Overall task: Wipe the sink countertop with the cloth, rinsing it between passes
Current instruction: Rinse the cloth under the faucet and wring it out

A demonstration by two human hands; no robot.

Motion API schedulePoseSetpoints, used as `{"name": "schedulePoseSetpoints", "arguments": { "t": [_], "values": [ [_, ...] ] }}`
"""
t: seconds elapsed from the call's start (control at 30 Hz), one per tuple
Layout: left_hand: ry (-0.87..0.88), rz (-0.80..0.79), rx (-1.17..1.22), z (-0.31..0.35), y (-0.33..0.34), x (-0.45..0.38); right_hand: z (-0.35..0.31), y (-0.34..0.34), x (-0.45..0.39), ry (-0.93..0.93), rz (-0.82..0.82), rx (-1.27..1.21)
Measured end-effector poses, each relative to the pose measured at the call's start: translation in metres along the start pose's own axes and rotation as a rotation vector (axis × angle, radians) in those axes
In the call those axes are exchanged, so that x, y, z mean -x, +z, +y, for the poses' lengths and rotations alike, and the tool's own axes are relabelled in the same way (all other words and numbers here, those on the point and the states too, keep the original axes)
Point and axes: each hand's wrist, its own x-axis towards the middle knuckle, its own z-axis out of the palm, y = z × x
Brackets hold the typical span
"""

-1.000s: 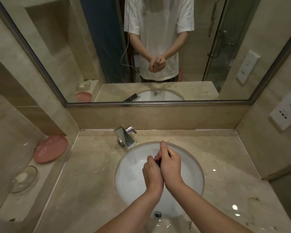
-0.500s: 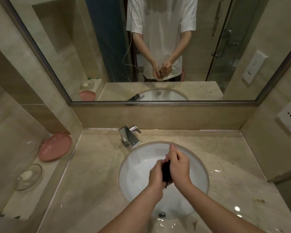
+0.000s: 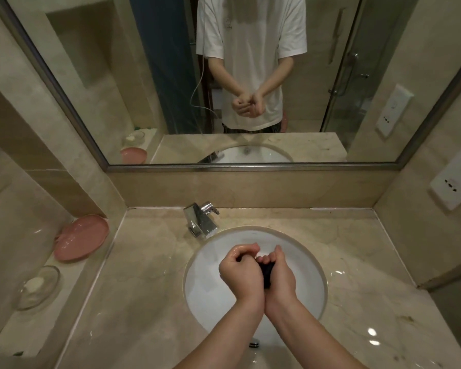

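Both hands are now sitting side by side over the sink (image 3: pixel 202 286), whereas half a second ago the right hand (image 3: pixel 278 275) was stacked above and in front of the left hand (image 3: pixel 240 270) with the cloth (image 3: pixel 267 274) hanging lower between them. The view has also dropped slightly, so the faucet (image 3: pixel 201 221) is sitting higher on the countertop (image 3: pixel 144 275) than before.

The cloth is showing only as a dark, bunched roll squeezed between the two palms above the white bowl; its long axis is running roughly toward and away from the person, one end poking out near the wrists, the rest hidden.

The left hand is curling into a tight fist around the cloth, knuckles up and glistening wet. The right hand is wrapping around the other side, its fingers folding inward against the left hand's fingertips. The wrists are pressing together and the forearms are angling in from the lower edge.

A pink dish (image 3: pixel 81 237) and a glass soap dish (image 3: pixel 37 287) are resting on the ledge at the left
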Motion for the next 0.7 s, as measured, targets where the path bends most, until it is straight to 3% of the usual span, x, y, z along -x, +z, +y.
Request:
{"name": "schedulePoseSetpoints", "arguments": {
  "t": [0.13,0.23,0.3,0.43,0.5,0.6,0.7],
  "values": [
    [0.380,-0.137,-0.309,-0.026,-0.009,-0.007,-0.001,-0.011,-0.008,0.260,-0.075,-0.066],
    [0.532,-0.231,-0.338,-0.044,-0.005,-0.008,-0.005,-0.018,-0.003,0.465,-0.157,-0.288],
    [0.671,-0.317,-0.388,-0.049,-0.005,-0.007,-0.010,-0.023,0.000,0.587,-0.152,-0.250],
    [0.984,-0.419,-0.630,-0.055,-0.019,-0.017,-0.021,-0.025,-0.008,0.572,-0.024,-0.137],
    [1.018,-0.459,-0.718,-0.052,-0.020,-0.019,-0.022,-0.029,-0.014,0.622,-0.062,-0.070],
    [0.974,-0.473,-0.564,-0.049,-0.008,-0.016,-0.021,-0.028,-0.022,0.584,-0.107,0.143],
    [0.677,-0.440,-0.425,-0.038,-0.004,-0.029,-0.023,-0.023,-0.034,0.465,-0.237,0.115]
  ]
}}
